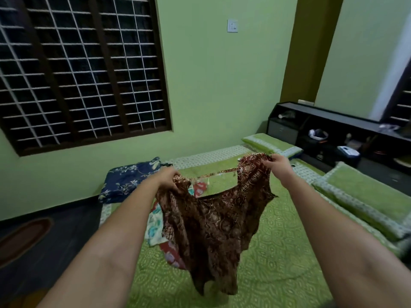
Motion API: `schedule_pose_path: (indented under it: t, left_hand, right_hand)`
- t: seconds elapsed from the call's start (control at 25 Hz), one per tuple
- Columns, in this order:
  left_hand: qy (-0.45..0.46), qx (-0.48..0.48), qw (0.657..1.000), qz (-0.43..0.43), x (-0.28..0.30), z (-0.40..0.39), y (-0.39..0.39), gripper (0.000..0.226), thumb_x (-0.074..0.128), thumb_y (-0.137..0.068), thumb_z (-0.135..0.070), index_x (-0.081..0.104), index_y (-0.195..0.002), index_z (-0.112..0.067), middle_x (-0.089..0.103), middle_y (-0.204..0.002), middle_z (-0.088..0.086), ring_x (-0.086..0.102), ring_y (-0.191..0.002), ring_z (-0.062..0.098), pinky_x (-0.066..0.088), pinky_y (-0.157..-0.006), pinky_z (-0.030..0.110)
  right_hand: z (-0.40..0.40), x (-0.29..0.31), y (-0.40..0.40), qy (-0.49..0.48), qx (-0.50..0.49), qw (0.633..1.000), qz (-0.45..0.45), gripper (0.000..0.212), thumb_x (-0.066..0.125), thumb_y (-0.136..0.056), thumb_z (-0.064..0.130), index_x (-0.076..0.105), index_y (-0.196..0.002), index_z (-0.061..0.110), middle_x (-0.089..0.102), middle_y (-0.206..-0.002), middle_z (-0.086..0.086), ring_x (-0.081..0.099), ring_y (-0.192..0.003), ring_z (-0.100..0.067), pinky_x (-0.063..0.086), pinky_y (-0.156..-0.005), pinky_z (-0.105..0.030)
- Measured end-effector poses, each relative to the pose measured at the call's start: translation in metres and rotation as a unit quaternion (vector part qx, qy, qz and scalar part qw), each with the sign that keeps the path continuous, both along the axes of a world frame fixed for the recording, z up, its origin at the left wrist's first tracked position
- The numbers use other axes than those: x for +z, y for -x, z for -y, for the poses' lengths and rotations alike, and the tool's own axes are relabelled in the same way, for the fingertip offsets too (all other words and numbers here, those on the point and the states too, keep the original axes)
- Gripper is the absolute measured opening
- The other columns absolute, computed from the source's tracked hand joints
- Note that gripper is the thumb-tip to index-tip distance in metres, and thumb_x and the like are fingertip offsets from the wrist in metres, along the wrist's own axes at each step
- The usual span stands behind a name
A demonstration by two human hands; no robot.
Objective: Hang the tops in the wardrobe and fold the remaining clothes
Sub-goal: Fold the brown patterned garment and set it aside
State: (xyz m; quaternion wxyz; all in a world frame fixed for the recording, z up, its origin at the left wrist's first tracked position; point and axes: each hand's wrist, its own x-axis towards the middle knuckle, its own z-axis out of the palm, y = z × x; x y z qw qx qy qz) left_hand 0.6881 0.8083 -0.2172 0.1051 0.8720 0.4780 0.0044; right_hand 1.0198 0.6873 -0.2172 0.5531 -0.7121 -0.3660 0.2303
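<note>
**Head view: a patterned garment held up by both hands over the bed**

The left hand (170,178) and right hand (279,166) each have a closed grip on an upper corner of a thin brown-and-maroon printed garment (213,223), which hangs limp in soft folds, its ragged lower edge just above the bed (278,252). The bed cover is green with a raised diamond weave. Behind the garment lies a crumpled pile of floral clothes (155,227), partly hidden; its pieces cannot be counted. A navy floral pillow (129,178) rests at the bed's far left corner, and two green pillows (367,196) lie along the dark headboard shelf (333,130), whose contents are blurred, possibly small containers.
</note>
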Motion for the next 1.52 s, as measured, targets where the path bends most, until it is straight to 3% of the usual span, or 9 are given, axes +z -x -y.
schedule_pose_path:
  t: [0.12, 0.28, 0.56, 0.72, 0.92, 1.08, 1.2, 1.36, 1.52]
  left_hand:
    - [-0.088, 0.065, 0.990, 0.087, 0.017, 0.026, -0.040, 0.050, 0.074, -0.081, -0.018, 0.058, -0.128, -0.010, 0.058, -0.129, 0.012, 0.053, -0.118, 0.028, 0.042, -0.098, 0.036]
    - [-0.077, 0.066, 0.992, 0.071, 0.021, 0.054, -0.081, 0.036, 0.073, -0.081, -0.013, 0.066, -0.116, -0.010, 0.066, -0.116, 0.010, 0.059, -0.105, 0.025, 0.044, -0.086, 0.030]
    - [-0.106, 0.147, 0.976, 0.120, 0.029, 0.046, -0.127, 0.023, 0.067, -0.088, -0.017, 0.069, -0.110, -0.012, 0.068, -0.108, 0.010, 0.062, -0.099, 0.026, 0.049, -0.082, 0.033]
    - [-0.070, 0.203, 0.976, 0.029, 0.003, 0.004, -0.159, 0.025, 0.064, -0.088, -0.038, 0.069, -0.095, -0.014, 0.069, -0.092, 0.005, 0.064, -0.085, 0.022, 0.054, -0.075, 0.032]
    - [0.108, 0.314, 0.912, 0.240, -0.043, -0.089, -0.226, 0.022, 0.055, -0.096, -0.012, 0.058, -0.103, 0.009, 0.067, -0.101, 0.023, 0.070, -0.082, 0.030, 0.058, -0.077, 0.040]
    - [0.033, 0.295, 0.915, 0.274, -0.045, -0.166, -0.275, 0.028, 0.046, -0.100, -0.019, 0.060, -0.103, 0.005, 0.062, -0.105, 0.024, 0.059, -0.095, 0.034, 0.044, -0.077, 0.037]
    - [-0.025, 0.272, 0.905, 0.325, -0.036, -0.195, -0.295, 0.029, 0.048, -0.100, -0.020, 0.058, -0.108, 0.005, 0.062, -0.106, 0.022, 0.057, -0.095, 0.033, 0.037, -0.072, 0.032]
    - [-0.082, 0.230, 0.906, 0.346, -0.057, -0.185, -0.295, 0.016, 0.050, -0.098, -0.016, 0.056, -0.097, -0.001, 0.060, -0.094, 0.016, 0.050, -0.078, 0.023, 0.033, -0.065, 0.028]
    - [-0.081, 0.177, 0.941, 0.278, -0.105, -0.132, -0.272, 0.017, 0.051, -0.096, -0.012, 0.059, -0.109, -0.003, 0.060, -0.105, 0.013, 0.058, -0.093, 0.029, 0.041, -0.075, 0.033]
  right_hand:
    - [0.027, 0.010, -0.041, 0.003, -0.051, 0.997, 0.061, 0.035, 0.062, -0.091, 0.027, 0.062, -0.121, 0.009, 0.066, -0.116, -0.009, 0.060, -0.104, -0.025, 0.048, -0.083, -0.032]
    - [0.055, 0.007, -0.088, 0.088, -0.042, 0.982, 0.164, 0.030, 0.064, -0.090, 0.029, 0.066, -0.116, 0.013, 0.067, -0.115, -0.010, 0.060, -0.103, -0.029, 0.050, -0.083, -0.034]
    - [0.045, -0.002, -0.142, 0.067, -0.030, 0.996, 0.060, 0.040, 0.060, -0.093, 0.018, 0.053, -0.131, 0.007, 0.068, -0.096, -0.014, 0.063, -0.054, -0.014, 0.049, -0.047, -0.024]
    - [-0.003, -0.027, -0.173, 0.116, -0.039, 0.989, 0.078, 0.039, 0.061, -0.092, 0.016, 0.055, -0.129, 0.006, 0.065, -0.111, -0.017, 0.065, -0.071, -0.023, 0.049, -0.055, -0.029]
    - [-0.099, -0.052, -0.203, 0.257, -0.026, 0.953, 0.160, 0.029, 0.062, -0.091, 0.012, 0.061, -0.118, 0.000, 0.065, -0.107, -0.016, 0.056, -0.076, -0.020, 0.037, -0.049, -0.023]
    - [-0.180, -0.042, -0.219, 0.178, -0.053, 0.969, 0.160, 0.033, 0.042, -0.094, -0.001, 0.055, -0.123, 0.005, 0.062, -0.107, -0.016, 0.048, -0.061, -0.015, 0.030, -0.043, -0.025]
    - [-0.205, -0.039, -0.228, 0.101, -0.063, 0.978, 0.173, 0.031, 0.041, -0.095, 0.000, 0.054, -0.123, 0.004, 0.060, -0.117, -0.014, 0.054, -0.086, -0.021, 0.040, -0.065, -0.027]
    - [-0.189, -0.064, -0.239, 0.065, -0.059, 0.984, 0.157, 0.026, 0.044, -0.097, 0.006, 0.054, -0.121, 0.004, 0.056, -0.116, -0.011, 0.051, -0.098, -0.021, 0.035, -0.077, -0.027]
    - [-0.137, -0.111, -0.242, 0.069, -0.055, 0.984, 0.155, 0.018, 0.050, -0.096, 0.012, 0.058, -0.111, 0.005, 0.057, -0.099, -0.005, 0.054, -0.091, -0.022, 0.035, -0.072, -0.027]
